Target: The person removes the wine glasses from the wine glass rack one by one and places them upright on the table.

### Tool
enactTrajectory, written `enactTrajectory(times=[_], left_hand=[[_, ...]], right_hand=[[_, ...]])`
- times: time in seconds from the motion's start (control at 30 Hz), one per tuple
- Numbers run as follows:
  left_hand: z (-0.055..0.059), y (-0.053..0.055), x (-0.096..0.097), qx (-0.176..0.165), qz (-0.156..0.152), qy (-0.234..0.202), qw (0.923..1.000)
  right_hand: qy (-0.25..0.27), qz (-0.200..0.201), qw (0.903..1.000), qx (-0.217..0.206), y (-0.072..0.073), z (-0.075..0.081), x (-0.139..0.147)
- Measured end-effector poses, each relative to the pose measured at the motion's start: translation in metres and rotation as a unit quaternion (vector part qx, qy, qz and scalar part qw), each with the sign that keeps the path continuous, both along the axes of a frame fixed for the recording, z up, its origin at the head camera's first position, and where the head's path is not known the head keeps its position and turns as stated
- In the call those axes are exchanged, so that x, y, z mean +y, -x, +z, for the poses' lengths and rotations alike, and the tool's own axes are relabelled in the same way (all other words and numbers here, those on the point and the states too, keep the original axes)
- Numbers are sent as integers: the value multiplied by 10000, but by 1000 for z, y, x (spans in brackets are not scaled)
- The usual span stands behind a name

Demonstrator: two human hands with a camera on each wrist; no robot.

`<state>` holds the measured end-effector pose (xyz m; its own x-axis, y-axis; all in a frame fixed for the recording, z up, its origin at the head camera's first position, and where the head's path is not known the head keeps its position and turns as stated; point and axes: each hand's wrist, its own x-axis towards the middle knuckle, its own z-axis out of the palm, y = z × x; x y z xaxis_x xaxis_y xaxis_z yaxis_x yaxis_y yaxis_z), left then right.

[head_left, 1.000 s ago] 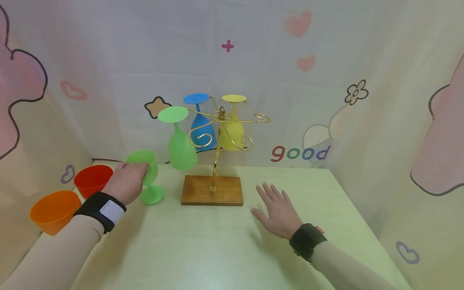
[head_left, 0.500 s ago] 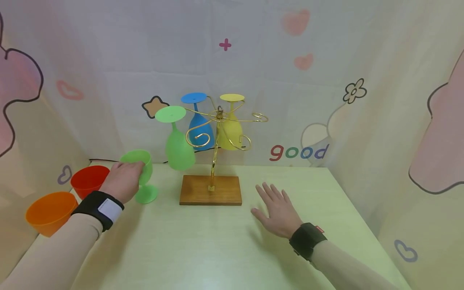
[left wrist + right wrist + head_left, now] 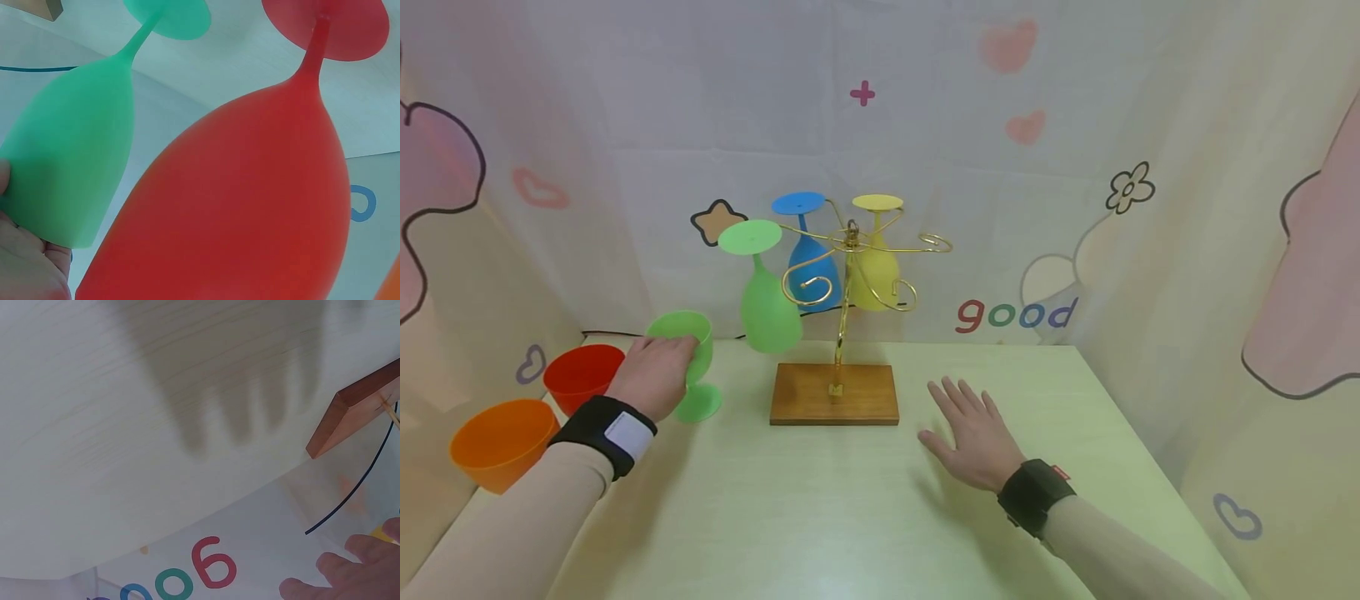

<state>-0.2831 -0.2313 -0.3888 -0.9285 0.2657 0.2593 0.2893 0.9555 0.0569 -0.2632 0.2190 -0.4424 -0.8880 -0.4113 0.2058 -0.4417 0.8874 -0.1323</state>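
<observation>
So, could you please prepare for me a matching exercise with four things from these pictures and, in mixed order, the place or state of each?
Things:
1. upright green stemmed plastic-looking goblet
2. blue stemmed plastic-looking goblet
3. rectangular brown wooden base
4. right hand

Places or states:
A. upside down on the curled gold metal rack
B. open, holding nothing
C. gripped at its bowl by the left hand
D. flat on the pale table, under the gold post

Pairs: 1-C, 2-A, 3-D, 4-B

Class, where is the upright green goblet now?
In the head view, left of centre, the left hand holds the upright green goblet between the red goblet and the wooden base.
</observation>
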Motion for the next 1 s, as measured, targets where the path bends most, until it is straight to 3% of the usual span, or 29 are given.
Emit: enactTrajectory(times=[0.37,0.77,0.87,1.0], left_hand=[[-1,1,1,44,9,254,9997],[2,-2,2,187,-8,34,9998],[10,-4,3,299,74,-235,9992],[37,-7,7,798,100,-718,9942]], right_hand=[[-9,11,10000,12,0,2,1],[45,17,10000,29,-1,8,1],[65,9,10000,33,-1,9,2],[46,13,10000,44,-1,9,4]])
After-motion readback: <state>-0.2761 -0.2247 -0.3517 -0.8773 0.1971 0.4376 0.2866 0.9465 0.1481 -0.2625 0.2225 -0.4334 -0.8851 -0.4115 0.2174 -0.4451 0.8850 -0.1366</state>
